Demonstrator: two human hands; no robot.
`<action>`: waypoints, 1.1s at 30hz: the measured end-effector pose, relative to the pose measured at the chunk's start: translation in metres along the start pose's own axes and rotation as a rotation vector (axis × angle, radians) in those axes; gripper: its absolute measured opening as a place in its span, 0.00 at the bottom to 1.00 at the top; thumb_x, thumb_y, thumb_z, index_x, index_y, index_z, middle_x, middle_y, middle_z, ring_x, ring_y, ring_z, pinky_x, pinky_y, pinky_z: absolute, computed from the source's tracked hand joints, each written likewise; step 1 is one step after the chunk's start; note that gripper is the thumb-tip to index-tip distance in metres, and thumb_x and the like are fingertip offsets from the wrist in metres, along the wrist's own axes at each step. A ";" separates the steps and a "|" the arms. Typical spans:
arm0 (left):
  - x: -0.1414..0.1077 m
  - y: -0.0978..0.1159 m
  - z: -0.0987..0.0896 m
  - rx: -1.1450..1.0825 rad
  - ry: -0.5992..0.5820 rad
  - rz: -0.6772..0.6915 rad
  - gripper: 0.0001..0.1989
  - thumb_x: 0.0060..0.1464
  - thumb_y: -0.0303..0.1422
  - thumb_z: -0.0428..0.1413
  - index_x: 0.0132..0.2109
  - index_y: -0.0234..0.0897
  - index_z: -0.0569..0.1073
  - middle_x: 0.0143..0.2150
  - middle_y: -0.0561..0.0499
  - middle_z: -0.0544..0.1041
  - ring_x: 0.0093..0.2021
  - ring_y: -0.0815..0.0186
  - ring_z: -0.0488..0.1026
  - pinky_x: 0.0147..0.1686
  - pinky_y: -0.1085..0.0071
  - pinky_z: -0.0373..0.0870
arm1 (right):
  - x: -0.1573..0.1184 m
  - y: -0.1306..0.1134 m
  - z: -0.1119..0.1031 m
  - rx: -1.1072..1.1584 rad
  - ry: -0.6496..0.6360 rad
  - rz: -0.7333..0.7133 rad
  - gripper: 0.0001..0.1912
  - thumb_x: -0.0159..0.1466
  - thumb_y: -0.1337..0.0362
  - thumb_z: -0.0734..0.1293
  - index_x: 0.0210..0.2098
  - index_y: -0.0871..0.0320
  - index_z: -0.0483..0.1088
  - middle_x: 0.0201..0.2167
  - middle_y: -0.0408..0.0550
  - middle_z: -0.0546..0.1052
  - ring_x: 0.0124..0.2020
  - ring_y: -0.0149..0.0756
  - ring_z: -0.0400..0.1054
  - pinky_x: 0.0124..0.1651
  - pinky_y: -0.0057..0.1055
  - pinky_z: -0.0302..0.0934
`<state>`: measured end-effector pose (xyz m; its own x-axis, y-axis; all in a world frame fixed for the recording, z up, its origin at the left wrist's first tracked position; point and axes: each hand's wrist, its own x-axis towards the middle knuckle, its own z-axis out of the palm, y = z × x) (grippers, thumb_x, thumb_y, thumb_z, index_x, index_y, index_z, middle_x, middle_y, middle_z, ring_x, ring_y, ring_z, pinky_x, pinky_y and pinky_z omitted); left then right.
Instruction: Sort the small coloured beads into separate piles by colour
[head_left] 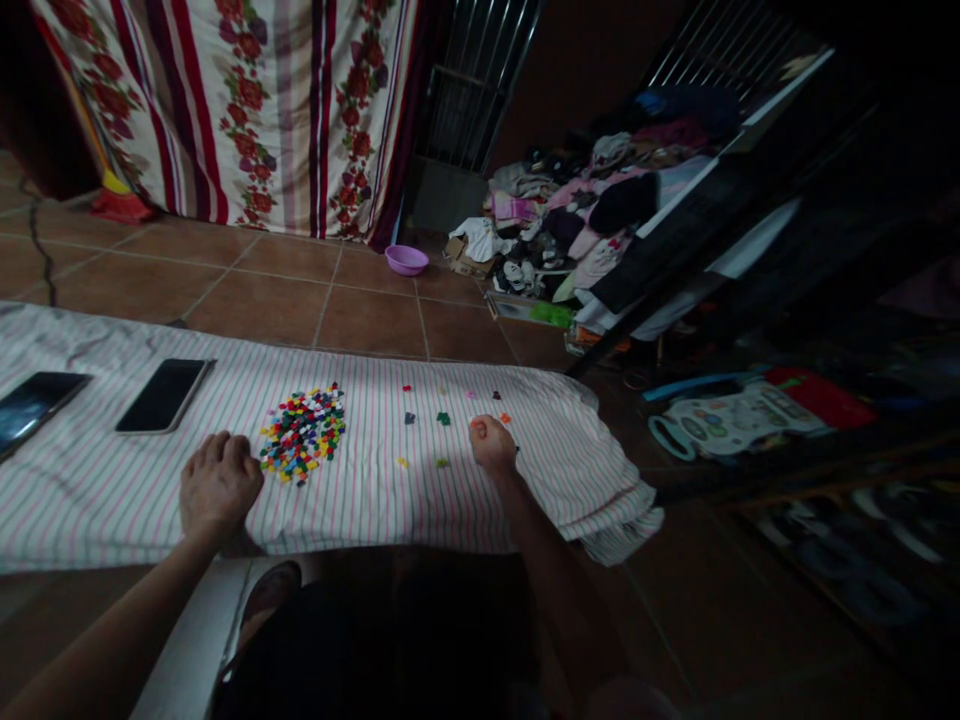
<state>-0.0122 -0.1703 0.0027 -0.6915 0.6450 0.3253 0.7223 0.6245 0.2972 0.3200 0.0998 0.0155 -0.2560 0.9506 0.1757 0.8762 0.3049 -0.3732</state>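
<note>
Small multicoloured plastic pieces (pixel 304 432) lie heaped on white striped cloth (pixel 367 510) beside the left hand (pixel 219 484), grip hidden, and in clusters (pixel 443 419), apparently spaced to separate colours, near the right hand (pixel 493 446), fingers closed, contents unclear.

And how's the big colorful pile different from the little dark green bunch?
The pile mixes many colors, while the green bunch looks all dark green. The pile spreads wide; the green bunch is a small clump. The left hand is by the pile, the right hand nearer the green bunch. Both lie on the striped cloth.
</note>
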 end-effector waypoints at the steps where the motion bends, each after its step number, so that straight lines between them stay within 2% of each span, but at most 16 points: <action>1: 0.000 0.000 0.000 -0.005 0.002 0.007 0.14 0.57 0.31 0.47 0.46 0.32 0.73 0.57 0.32 0.72 0.61 0.44 0.67 0.59 0.46 0.64 | 0.003 0.007 -0.004 -0.025 -0.003 0.033 0.11 0.63 0.68 0.61 0.41 0.58 0.75 0.38 0.48 0.79 0.39 0.33 0.71 0.42 0.25 0.59; 7: -0.001 -0.002 0.003 -0.022 0.044 0.023 0.13 0.56 0.31 0.47 0.46 0.36 0.72 0.57 0.33 0.72 0.61 0.43 0.67 0.58 0.44 0.65 | 0.021 0.042 -0.024 -0.171 -0.034 0.208 0.14 0.69 0.65 0.60 0.46 0.58 0.75 0.42 0.52 0.80 0.43 0.35 0.72 0.43 0.26 0.58; 13: -0.001 -0.004 0.005 0.023 0.036 0.019 0.14 0.58 0.31 0.46 0.47 0.34 0.72 0.58 0.32 0.72 0.61 0.42 0.67 0.58 0.45 0.65 | 0.032 0.057 -0.028 -0.252 -0.120 0.313 0.16 0.68 0.67 0.58 0.49 0.54 0.75 0.44 0.51 0.80 0.44 0.38 0.74 0.41 0.28 0.60; 19: 0.000 -0.003 0.005 0.048 0.003 0.012 0.15 0.59 0.31 0.45 0.47 0.32 0.73 0.58 0.32 0.71 0.61 0.44 0.67 0.59 0.47 0.64 | 0.040 0.059 -0.024 -0.262 -0.155 0.324 0.16 0.68 0.67 0.58 0.49 0.56 0.75 0.45 0.53 0.81 0.45 0.39 0.75 0.41 0.29 0.61; 25: 0.000 -0.005 0.009 0.063 -0.006 -0.024 0.15 0.59 0.33 0.45 0.48 0.36 0.73 0.59 0.37 0.71 0.62 0.48 0.66 0.60 0.51 0.62 | 0.047 0.058 -0.022 -0.239 -0.151 0.321 0.17 0.68 0.69 0.58 0.49 0.56 0.76 0.46 0.54 0.80 0.45 0.38 0.75 0.42 0.29 0.62; 33: 0.001 -0.010 0.016 0.054 0.012 -0.018 0.17 0.58 0.32 0.46 0.50 0.35 0.73 0.60 0.36 0.71 0.64 0.50 0.64 0.62 0.52 0.60 | 0.046 0.048 -0.028 -0.237 -0.129 0.318 0.18 0.67 0.66 0.59 0.52 0.56 0.75 0.45 0.56 0.80 0.43 0.41 0.74 0.41 0.32 0.62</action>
<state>-0.0203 -0.1691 -0.0140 -0.7037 0.6285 0.3314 0.7081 0.6587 0.2544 0.3620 0.1566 0.0308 0.0062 0.9993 -0.0360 0.9858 -0.0122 -0.1674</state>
